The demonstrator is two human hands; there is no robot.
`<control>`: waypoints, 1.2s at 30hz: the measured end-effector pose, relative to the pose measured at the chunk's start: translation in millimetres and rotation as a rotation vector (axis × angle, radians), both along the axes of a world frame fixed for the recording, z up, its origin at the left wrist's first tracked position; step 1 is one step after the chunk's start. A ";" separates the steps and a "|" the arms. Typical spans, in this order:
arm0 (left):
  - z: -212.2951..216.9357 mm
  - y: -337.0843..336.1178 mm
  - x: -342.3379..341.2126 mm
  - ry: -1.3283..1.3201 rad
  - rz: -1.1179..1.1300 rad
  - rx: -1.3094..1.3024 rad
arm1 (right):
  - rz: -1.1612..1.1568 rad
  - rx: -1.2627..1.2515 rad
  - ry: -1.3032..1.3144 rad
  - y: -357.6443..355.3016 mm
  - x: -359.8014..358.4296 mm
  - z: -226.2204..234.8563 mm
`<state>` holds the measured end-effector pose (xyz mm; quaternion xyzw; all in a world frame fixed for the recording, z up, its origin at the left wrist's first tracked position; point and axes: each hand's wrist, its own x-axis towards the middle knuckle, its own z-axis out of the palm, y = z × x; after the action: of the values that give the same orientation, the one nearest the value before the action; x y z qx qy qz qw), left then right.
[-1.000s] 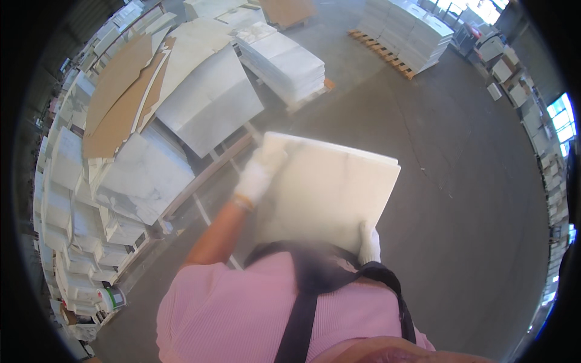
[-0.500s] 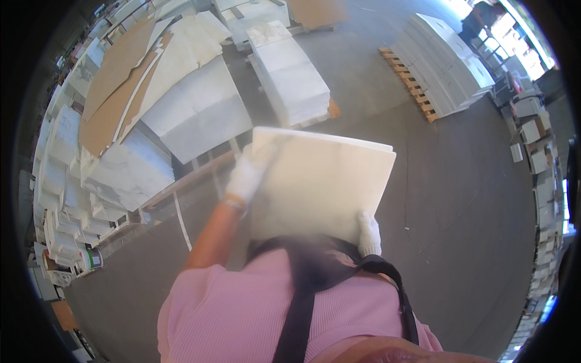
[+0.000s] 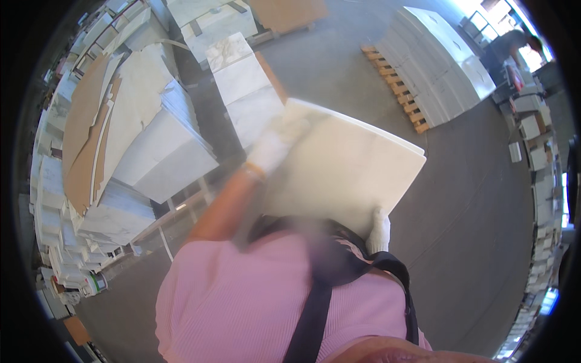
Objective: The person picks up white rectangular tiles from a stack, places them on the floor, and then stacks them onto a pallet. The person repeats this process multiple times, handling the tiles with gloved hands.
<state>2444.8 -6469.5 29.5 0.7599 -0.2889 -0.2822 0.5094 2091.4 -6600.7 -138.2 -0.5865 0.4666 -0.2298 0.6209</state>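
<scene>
I carry a large white square slab flat in front of my chest. My left hand, in a white glove, grips its far left corner with the forearm stretched along the slab's left edge. My right hand, also gloved white, holds the near right edge from below, close to my body. A pink shirt and a dark shoulder strap fill the lower part of the view and hide the slab's near edge.
Stacks of white slabs and brown cardboard sheets stand at the left. A narrow white stack sits just ahead. Another white stack on a wooden pallet is at the upper right. Grey concrete floor lies right.
The view has swung left to right over the floor: the pallet stack has slid further right and the left stacks have come closer. Both hands keep the same grip on the slab.
</scene>
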 end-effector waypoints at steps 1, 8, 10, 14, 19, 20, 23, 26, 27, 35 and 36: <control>-6.9 -22.8 9.1 -0.006 -0.031 -0.050 | 0.032 -0.015 0.044 -27.3 6.4 -0.7; -24.4 -172.6 33.9 -0.131 0.263 0.009 | 0.001 0.035 -0.077 -222.4 72.0 27.0; -21.3 -191.5 32.3 -0.026 0.353 0.025 | 0.145 0.088 -0.039 -266.9 84.1 40.4; -13.0 -227.6 55.6 0.064 0.483 -0.060 | 0.279 0.101 -0.027 -344.8 146.2 44.0; -24.5 -267.1 109.8 0.010 0.704 -0.020 | 0.414 0.115 0.005 -416.3 235.8 40.5; -26.2 -277.0 124.7 -0.002 0.715 -0.052 | 0.443 0.122 0.022 -430.3 256.8 40.5; -24.4 -311.7 180.3 0.040 0.735 -0.020 | 0.440 0.109 0.003 -465.5 325.9 36.4; -16.4 -340.5 252.8 0.044 0.681 0.081 | 0.496 0.057 0.054 -497.1 387.6 35.4; -15.7 -347.0 274.4 0.028 0.671 0.097 | 0.479 0.062 0.051 -501.8 405.0 33.9; -27.0 -382.1 373.6 0.086 0.880 -0.016 | 0.684 0.231 0.098 -565.3 558.4 44.7; -28.1 -383.7 382.7 0.083 0.922 0.008 | 0.720 0.228 0.095 -571.3 582.3 43.6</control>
<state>2827.5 -6853.1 1.4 0.7993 0.1008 -0.0576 0.5897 2673.6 -7172.0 -94.7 -0.6500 0.2817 0.0839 0.7008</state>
